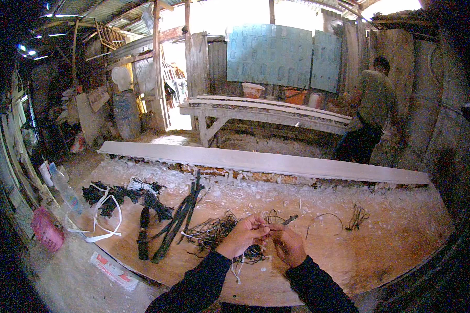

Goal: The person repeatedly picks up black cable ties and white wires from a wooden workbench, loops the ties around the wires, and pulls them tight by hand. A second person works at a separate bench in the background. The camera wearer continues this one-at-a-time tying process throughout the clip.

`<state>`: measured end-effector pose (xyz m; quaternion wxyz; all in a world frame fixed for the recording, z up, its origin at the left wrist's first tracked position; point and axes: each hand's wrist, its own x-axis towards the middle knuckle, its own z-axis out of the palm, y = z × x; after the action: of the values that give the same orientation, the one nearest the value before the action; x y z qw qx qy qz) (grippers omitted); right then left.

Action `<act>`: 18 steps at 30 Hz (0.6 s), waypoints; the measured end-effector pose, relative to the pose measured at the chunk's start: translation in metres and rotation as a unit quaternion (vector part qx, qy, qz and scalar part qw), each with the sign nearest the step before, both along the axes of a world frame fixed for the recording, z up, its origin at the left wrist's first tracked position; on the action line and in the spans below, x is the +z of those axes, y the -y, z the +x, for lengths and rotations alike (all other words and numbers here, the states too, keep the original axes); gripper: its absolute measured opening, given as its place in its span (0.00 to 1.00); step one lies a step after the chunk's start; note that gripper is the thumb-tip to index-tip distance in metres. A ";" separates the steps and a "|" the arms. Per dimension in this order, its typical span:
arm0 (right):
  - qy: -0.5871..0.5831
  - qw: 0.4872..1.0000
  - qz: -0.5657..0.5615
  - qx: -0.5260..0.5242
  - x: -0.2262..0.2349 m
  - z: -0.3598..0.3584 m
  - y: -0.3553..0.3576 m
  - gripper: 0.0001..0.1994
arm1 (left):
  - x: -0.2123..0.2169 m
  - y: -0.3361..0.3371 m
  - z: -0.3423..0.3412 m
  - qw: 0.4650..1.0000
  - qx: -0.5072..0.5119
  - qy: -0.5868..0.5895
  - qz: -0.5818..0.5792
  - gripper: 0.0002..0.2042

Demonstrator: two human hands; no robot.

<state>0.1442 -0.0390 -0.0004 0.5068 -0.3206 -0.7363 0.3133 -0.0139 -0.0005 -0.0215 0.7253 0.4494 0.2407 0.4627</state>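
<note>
Both hands, left hand (245, 233) and right hand (287, 243), pinch one dark cord (277, 221) between their grips.

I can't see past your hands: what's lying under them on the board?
Under the hands a tangle of dark cords spreads left on the wooden board, and a pale string hangs down. Whatever the fingers pinch is covered.

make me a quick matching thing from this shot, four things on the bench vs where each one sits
Things:
1. pink basket
2. bundle of black strips
3. white strap
4. small loop of cord

Places:
A. on the board to the right of the hands
B. far left edge, beside the plastic bottles
C. lying looped over the dark tangle at the left of the board
D. slanting across the board just left of the hands

Pairs: 1-B, 2-D, 3-C, 4-A
</note>
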 end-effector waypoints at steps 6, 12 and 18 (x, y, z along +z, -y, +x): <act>0.114 0.975 0.163 -0.101 -0.005 0.002 -0.004 0.10 | -0.002 -0.001 -0.001 1.000 -0.017 0.025 0.004 0.12; 0.126 0.962 0.190 -0.150 -0.008 0.001 -0.004 0.09 | 0.001 -0.001 -0.001 0.999 0.004 0.008 0.031 0.12; 0.106 0.974 0.150 -0.133 -0.012 0.003 -0.005 0.08 | 0.012 0.008 0.005 0.950 0.149 -0.179 0.209 0.08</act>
<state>0.1469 -0.0343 -0.0119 0.5055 -0.3677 -0.7750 0.0933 -0.0085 -0.0082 -0.0097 0.4827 0.6254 0.3290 0.5173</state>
